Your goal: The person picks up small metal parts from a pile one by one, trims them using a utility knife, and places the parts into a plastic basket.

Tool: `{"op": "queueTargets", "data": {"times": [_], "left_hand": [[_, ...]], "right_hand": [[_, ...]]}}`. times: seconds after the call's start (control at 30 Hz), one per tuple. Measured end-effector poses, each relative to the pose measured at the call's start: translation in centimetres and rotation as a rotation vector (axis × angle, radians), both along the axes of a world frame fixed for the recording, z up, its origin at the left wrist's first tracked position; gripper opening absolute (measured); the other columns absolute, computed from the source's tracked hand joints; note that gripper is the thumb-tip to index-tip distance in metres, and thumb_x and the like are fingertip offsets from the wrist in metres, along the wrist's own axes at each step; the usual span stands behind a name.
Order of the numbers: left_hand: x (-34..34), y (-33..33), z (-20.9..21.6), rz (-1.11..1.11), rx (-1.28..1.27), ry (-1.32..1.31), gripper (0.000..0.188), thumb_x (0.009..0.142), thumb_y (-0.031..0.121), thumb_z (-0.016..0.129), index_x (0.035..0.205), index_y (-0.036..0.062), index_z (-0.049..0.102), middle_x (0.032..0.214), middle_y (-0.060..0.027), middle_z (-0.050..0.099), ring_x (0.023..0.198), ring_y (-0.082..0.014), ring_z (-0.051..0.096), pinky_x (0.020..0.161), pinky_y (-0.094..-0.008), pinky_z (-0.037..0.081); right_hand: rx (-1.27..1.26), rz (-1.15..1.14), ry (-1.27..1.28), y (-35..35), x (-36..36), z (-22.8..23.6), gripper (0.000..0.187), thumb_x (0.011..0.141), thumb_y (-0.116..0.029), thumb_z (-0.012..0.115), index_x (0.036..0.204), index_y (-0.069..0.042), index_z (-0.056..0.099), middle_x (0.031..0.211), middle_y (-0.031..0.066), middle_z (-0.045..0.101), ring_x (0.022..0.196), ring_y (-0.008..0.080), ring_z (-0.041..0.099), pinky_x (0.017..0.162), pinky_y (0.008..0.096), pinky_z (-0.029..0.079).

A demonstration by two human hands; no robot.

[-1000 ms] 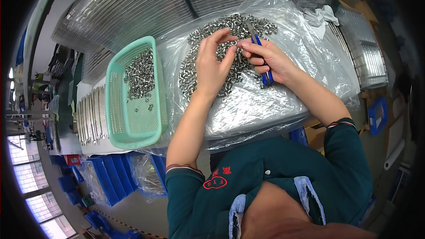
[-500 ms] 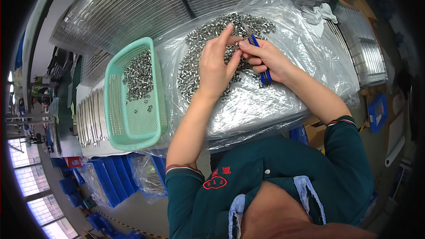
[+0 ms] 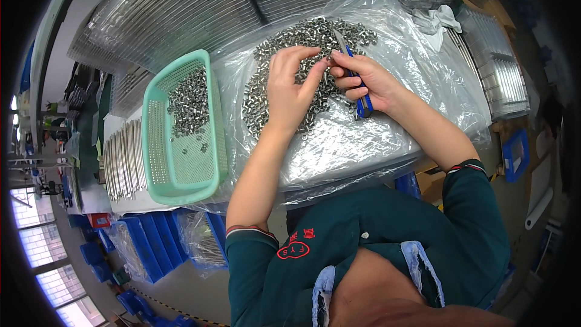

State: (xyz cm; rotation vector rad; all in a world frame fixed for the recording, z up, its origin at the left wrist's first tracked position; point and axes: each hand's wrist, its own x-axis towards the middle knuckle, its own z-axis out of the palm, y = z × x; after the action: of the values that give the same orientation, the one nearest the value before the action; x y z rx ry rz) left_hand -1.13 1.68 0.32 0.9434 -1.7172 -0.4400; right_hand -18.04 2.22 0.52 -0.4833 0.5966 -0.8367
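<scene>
My right hand (image 3: pixel 370 82) is wrapped round a blue utility knife (image 3: pixel 361 98), its bare blade pointing up and away over the pile. My left hand (image 3: pixel 285 91) is curled, with thumb and forefinger drawn toward each other beside the right hand's fingertips. A tiny metallic piece seems to sit where the fingertips meet; it is too small to make out. Under and around both hands lies a heap of small shiny metal rings (image 3: pixel 259 106), spread on clear plastic sheeting (image 3: pixel 351 151).
To the left stands a mint-green plastic basket (image 3: pixel 219 139) with more small metal parts in it. Metal tubes (image 3: pixel 124 160) lie beside it. Stacked clear trays (image 3: pixel 175 18) line the back; a pale cloth (image 3: pixel 437 24) and more trays (image 3: pixel 496 60) are at the right. Blue bins (image 3: pixel 151 245) stand below.
My left hand's raised fingers have curled down, and the hand has shifted slightly left. The knife stays in my right hand, turned slightly and its blade showing more clearly.
</scene>
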Motion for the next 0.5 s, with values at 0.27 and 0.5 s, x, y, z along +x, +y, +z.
{"op": "queueTargets", "data": {"times": [0.27, 0.5], "left_hand": [[-0.21, 0.22, 0.23, -0.033, -0.088, -0.172, 0.017, 0.074, 0.009, 0.064, 0.091, 0.0065, 0.064, 0.091, -0.0074, 0.059, 0.087, -0.0212, 0.054, 0.077, -0.0309, 0.042], [-0.23, 0.24, 0.12, -0.049, -0.039, -0.123, 0.018, 0.077, 0.009, 0.063, 0.095, 0.0068, 0.064, 0.092, -0.0076, 0.060, 0.087, -0.0204, 0.055, 0.077, -0.0299, 0.042]], "right_hand": [[0.002, -0.028, 0.028, 0.21, 0.13, 0.19, 0.018, 0.085, -0.022, 0.058, 0.084, -0.006, 0.052, 0.070, -0.0035, 0.048, 0.048, -0.0023, 0.038, 0.032, 0.0106, 0.026], [-0.006, -0.013, 0.015, 0.15, 0.10, -0.02, 0.017, 0.085, -0.021, 0.058, 0.081, -0.006, 0.051, 0.071, -0.0037, 0.048, 0.048, -0.0024, 0.037, 0.032, 0.0108, 0.026]]}}
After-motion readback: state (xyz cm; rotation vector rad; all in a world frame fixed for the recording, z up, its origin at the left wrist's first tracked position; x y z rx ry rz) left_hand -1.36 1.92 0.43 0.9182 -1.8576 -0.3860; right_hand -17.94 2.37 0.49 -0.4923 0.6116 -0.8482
